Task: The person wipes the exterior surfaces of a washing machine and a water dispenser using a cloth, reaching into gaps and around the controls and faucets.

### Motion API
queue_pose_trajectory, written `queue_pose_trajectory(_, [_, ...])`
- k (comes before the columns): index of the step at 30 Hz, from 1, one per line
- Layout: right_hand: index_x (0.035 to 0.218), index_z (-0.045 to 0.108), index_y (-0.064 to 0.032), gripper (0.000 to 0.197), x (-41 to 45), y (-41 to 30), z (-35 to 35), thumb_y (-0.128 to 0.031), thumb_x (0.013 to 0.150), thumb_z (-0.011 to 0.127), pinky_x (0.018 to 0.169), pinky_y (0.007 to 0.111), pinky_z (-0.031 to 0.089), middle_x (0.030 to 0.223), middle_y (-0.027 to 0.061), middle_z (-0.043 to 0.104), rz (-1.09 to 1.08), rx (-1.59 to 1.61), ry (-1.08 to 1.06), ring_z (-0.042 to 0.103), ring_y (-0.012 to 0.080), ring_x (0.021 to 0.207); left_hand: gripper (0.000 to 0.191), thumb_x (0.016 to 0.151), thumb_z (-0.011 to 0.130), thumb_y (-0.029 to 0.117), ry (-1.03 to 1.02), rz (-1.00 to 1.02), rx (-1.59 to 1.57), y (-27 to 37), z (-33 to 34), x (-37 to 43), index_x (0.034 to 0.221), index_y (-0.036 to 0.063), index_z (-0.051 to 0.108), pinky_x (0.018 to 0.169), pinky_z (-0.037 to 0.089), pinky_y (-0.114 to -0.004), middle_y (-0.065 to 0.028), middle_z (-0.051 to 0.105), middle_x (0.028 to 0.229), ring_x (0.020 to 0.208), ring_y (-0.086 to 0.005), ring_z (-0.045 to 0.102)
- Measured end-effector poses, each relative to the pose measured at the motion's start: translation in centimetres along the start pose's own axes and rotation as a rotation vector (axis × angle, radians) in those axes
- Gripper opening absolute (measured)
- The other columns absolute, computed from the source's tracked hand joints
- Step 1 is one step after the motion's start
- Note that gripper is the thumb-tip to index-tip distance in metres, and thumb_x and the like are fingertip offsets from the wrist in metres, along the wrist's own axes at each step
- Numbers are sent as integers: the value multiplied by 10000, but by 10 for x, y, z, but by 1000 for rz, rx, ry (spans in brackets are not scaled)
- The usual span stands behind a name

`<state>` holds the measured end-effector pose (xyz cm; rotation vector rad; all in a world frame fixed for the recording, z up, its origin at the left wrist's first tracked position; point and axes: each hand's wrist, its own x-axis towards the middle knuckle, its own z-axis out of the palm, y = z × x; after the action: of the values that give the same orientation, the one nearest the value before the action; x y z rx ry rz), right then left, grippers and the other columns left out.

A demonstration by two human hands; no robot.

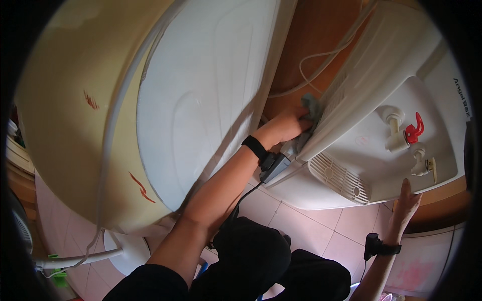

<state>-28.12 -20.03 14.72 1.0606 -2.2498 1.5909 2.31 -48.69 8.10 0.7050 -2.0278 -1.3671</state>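
Observation:
In front of me stands a white Angel water dispenser (406, 86) with a red-levered tap (413, 131), a second, pale-levered tap (423, 165) and a slatted drip tray (337, 177). My left hand (288, 122) presses a grey-green cloth (310, 103) against the dispenser's left side panel, in the gap beside it. Part of the cloth is hidden by the fingers. My right hand (408, 201) grips the dispenser's right edge below the taps, its thumb on the front and its other fingers mostly out of sight. Each wrist wears a black strap with a small device.
A large cream-and-white panelled body (211, 94) rises close on my left, with a grey cord (109, 131) across it. White cables (320, 56) hang behind the dispenser. A white round base with a pole (128, 252) stands on the pink tiled floor (305, 225). My knees are below.

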Motion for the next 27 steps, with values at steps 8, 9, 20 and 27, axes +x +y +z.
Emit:
queue_pose_trajectory(8, [1434, 433, -36, 581, -5, -4, -6, -234, 942, 672, 943, 386, 512, 1283, 133, 588, 19, 89, 38, 593, 230, 1114, 236, 952, 529, 160, -159, -422, 58, -184, 79, 18, 1036, -26, 649, 703, 554, -371, -192, 686, 964, 785, -270, 683])
queue_pose_trajectory(9, [1431, 436, -39, 582, -8, -11, -2, -237, 941, 676, 929, 383, 512, 1296, 134, 583, 14, 106, 28, 591, 232, 1118, 236, 952, 529, 160, -145, -437, 65, -226, 77, 18, 1036, -26, 649, 703, 554, -371, -192, 686, 964, 785, -270, 683])
queue_pose_trajectory(20, [1387, 470, -18, 568, -8, -8, -11, -276, 933, 694, 909, 341, 506, 1266, 102, 596, 91, 20, 136, 603, 191, 1078, 388, 702, 695, 61, -623, 230, 844, -413, 105, 26, 1088, 26, 680, 993, 479, -419, -178, 671, 1163, 1117, -345, 621])
queue_pose_trajectory(27, [1382, 470, -10, 561, -19, -13, -5, -250, 929, 699, 907, 355, 507, 1262, 108, 597, 126, 4, 149, 605, 192, 1071, 310, 983, 393, 160, -230, 274, 375, -424, 115, 99, 1204, 31, 568, 607, 504, -437, -169, 674, 854, 711, -318, 648])
